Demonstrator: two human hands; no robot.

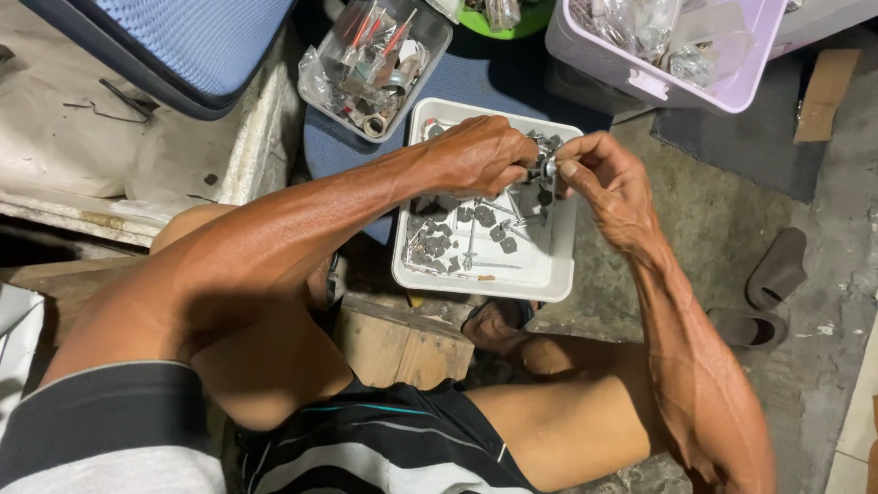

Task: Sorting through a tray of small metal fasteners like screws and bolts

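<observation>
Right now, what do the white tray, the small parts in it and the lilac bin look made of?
White tray: looks like plastic, smooth and slightly glossy, with a rounded moulded rim. Small parts: likely metal, grey with bright glints; some darker, finish unclear. Lilac bin: plastic, translucent, its contents showing through the wall. The left hand and right hand pinch a shiny, probably metal piece.

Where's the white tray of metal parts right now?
Head view, centre: the white tray sits under both hands, just below the clear tub.
</observation>
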